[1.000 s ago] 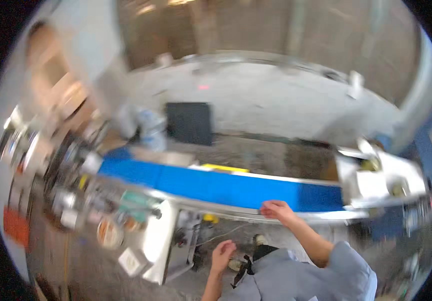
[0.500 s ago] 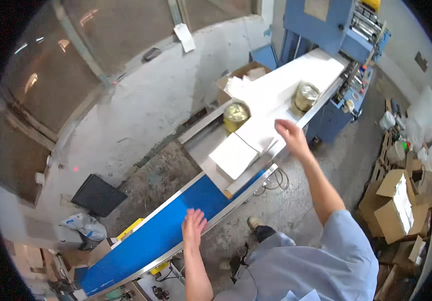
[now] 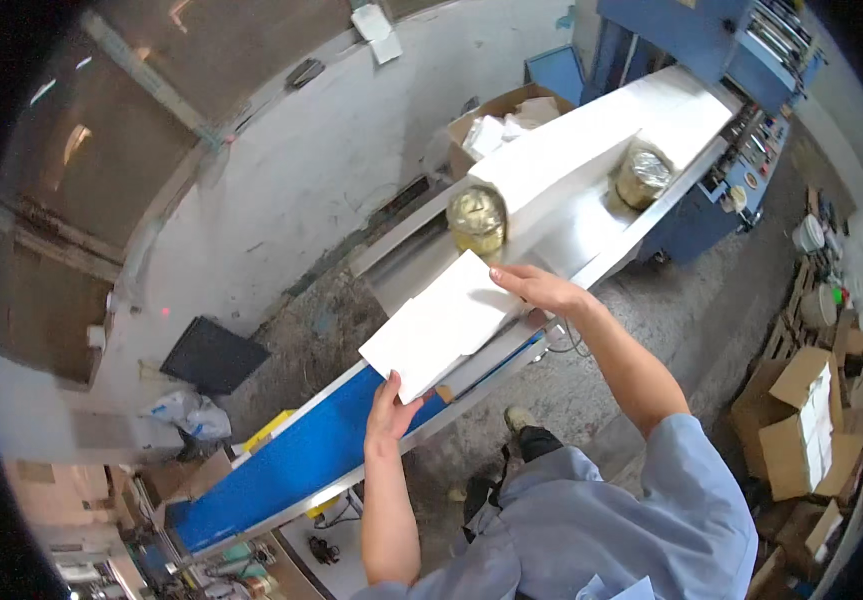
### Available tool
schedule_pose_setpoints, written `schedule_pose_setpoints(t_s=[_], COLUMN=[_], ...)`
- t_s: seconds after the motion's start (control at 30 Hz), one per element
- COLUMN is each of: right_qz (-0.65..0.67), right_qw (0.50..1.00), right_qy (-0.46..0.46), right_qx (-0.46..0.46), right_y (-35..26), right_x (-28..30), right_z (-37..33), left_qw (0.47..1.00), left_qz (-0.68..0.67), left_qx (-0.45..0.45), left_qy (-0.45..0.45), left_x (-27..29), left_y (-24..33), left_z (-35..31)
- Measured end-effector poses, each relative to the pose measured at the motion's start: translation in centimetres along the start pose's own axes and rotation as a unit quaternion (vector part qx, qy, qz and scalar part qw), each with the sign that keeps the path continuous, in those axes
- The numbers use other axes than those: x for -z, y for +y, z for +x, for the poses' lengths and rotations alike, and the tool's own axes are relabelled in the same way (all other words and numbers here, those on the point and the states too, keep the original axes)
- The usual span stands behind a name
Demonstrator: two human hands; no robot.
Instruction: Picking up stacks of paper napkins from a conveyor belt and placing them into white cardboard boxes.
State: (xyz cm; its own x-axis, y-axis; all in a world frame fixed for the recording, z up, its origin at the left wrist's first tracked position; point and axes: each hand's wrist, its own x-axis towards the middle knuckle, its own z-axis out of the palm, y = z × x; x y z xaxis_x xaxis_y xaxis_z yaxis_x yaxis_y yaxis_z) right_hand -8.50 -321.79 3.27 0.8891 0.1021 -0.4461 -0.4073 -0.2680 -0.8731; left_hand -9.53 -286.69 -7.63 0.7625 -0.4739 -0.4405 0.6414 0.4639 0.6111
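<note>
A stack of white paper (image 3: 441, 325) lies slantwise at the near end of the metal chute (image 3: 561, 238), partly over the blue belt. At its lower left end, my left hand (image 3: 388, 418) grips the edge with the thumb on top. My right hand (image 3: 541, 290) is closed on the opposite end, thumb over the upper face; its other fingers are partly hidden. Just beyond the stack stands a round, yellowish film-wrapped block (image 3: 476, 218). A second wrapped block (image 3: 641, 175) stands farther up the chute, beside a long row of white paper (image 3: 571, 150).
A blue conveyor belt (image 3: 286, 482) runs down to the lower left. At the far right stands a blue machine (image 3: 666, 30). Behind the chute is a cardboard box (image 3: 463, 130) of white paper; opened cartons (image 3: 791, 425) lie on the floor at right.
Both hands have closed on the stack of white paper, the left moving up to its near end and the right drawing inward. The stack now sits apart from the wrapped blocks' row, slightly turned.
</note>
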Motion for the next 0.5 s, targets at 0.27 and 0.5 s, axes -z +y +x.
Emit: schedule_pose_setpoints(t_s=[0.27, 0.5], right_qz=[0.159, 0.307], right_qw=[0.947, 0.889], right_qy=[0.014, -0.326], right_qx=[0.278, -0.101], right_y=[-7.2, -4.7], right_x=[-15.4, -40.7], right_z=[-3.1, -0.4], left_qw=[0.983, 0.956], left_qz=[-0.128, -0.123], left_qx=[-0.124, -0.266], left_qy=[0.053, 0.031], left_x=[10.4, 20.1], left_y=[1.1, 2.2], left_z=[-11.3, -28.3])
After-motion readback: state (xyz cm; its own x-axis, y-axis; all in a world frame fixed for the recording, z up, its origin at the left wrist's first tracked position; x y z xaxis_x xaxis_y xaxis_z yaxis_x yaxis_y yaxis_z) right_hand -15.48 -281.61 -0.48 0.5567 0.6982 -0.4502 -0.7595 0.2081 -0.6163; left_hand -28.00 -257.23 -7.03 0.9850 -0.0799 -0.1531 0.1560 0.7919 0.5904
